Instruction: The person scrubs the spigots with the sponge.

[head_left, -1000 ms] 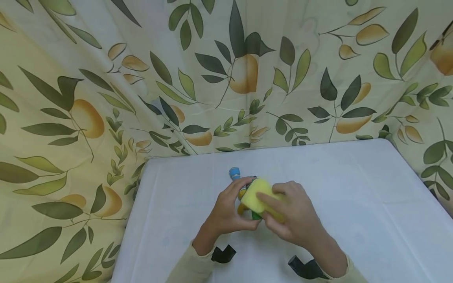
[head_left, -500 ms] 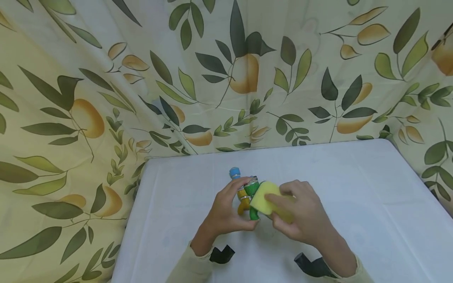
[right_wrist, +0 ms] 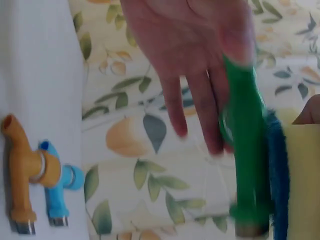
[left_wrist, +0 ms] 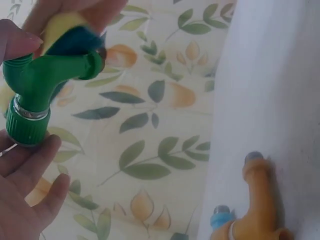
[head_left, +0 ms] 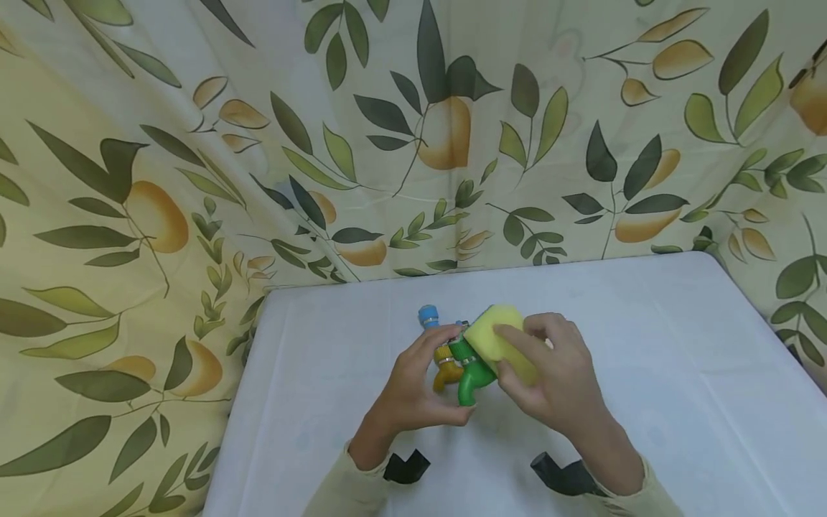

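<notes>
A green plastic tap is held off the table by my left hand, with the thumb at one end and fingertips at its ribbed collar in the left wrist view. My right hand grips a yellow sponge. The sponge's dark blue scouring side lies against the tap's body in the right wrist view. Behind the left hand, an orange tap and a light blue tap lie side by side on the table; the head view shows them partly covered by that hand.
A white-covered table spreads around the hands. Behind it hangs a curtain printed with leaves and fruit. Black straps or mounts sit at both wrists.
The sponge has shifted right, then up along the green tap, leaving more of the tap in sight. My left hand stays nearly in place, and the orange and blue taps have not moved.
</notes>
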`<state>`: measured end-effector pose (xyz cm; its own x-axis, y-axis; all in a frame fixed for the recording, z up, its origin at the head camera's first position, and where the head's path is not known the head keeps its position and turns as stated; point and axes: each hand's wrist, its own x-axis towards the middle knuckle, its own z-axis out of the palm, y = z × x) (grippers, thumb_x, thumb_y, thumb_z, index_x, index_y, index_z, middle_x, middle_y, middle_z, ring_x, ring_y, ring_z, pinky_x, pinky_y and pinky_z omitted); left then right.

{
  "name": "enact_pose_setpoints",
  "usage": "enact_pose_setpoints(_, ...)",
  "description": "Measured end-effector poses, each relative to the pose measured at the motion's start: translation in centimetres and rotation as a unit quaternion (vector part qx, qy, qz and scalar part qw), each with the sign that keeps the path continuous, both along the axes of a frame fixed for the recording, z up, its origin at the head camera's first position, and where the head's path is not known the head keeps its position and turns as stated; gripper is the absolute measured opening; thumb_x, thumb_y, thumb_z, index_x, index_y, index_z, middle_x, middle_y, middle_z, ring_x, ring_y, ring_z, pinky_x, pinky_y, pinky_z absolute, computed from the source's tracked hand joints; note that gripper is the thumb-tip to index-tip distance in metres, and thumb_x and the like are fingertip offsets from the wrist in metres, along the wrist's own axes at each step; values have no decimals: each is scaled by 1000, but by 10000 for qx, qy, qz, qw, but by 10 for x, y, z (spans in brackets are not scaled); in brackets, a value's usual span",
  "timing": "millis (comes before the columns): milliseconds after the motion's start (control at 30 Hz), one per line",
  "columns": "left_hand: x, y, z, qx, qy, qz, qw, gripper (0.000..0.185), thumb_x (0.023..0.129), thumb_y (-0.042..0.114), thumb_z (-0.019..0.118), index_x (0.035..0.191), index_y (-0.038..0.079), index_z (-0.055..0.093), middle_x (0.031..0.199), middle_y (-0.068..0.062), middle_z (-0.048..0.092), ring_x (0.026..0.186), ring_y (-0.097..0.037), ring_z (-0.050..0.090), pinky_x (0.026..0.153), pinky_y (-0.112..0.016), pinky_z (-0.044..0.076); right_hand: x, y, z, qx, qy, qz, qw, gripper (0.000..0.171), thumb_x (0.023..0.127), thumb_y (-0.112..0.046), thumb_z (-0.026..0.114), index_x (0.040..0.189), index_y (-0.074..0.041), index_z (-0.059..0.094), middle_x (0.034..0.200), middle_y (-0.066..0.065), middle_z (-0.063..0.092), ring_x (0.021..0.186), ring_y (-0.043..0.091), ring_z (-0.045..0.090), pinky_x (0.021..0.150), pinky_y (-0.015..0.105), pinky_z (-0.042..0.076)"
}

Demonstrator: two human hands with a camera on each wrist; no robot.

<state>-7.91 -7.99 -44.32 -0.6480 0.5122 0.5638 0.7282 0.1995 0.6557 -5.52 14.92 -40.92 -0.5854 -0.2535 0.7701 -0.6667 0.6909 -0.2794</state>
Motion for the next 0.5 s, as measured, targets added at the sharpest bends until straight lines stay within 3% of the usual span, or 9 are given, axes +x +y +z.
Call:
enact_pose_setpoints(67, 0, 1, 0, -77, 78, -17, 9999, 100, 63, 16, 91, 150, 7, 42, 145, -12, 54, 131, -22, 58, 109, -32, 51, 0, -2, 1, 46, 62, 151, 9999, 40, 94, -42, 53, 105, -14, 79, 94, 9, 59, 83, 22, 53, 71, 37, 41)
enact_pose_setpoints(167, -1, 1, 1, -56, 97, 33, 9999, 99, 63, 16, 91, 149, 7, 42, 144, -10, 55, 129, -21, 59, 108, -31, 52, 2, 2, 1, 313, 57, 512, 9982, 36, 91, -40, 55, 103, -16, 79, 94, 5, 60, 84, 20, 53, 73, 39, 42)
enact_pose_setpoints(300, -2, 0, 2, 61, 55, 80, 9999, 98, 62, 15, 93, 147, 8, 45, 142, -9, 56, 129, -21, 59, 109, -34, 51, 0, 9, 0, 194, -12, 89, 9998, 35, 83, -36, 56, 101, -15, 79, 91, 7, 60, 81, 22, 55, 69, 41, 42)
enact_pose_setpoints(367, -2, 0, 2, 23, 92, 76, 9999, 99, 62, 16, 92, 148, 7, 44, 142, -10, 56, 129, -21, 59, 109, -34, 51, -2, 7, 1, 62, -36, -52, 10000, 38, 87, -38, 54, 104, -13, 78, 93, 9, 60, 81, 23, 55, 68, 41, 42)
enact_pose_setpoints(500, -2, 0, 1, -40, 93, 80, 9999, 97, 63, 16, 92, 147, 6, 44, 143, -11, 56, 129, -21, 59, 109, -33, 51, 2, 4, 1, 386, -176, 454, 9981, 37, 90, -40, 57, 109, -16, 78, 96, 5, 61, 85, 20, 54, 73, 39, 44)
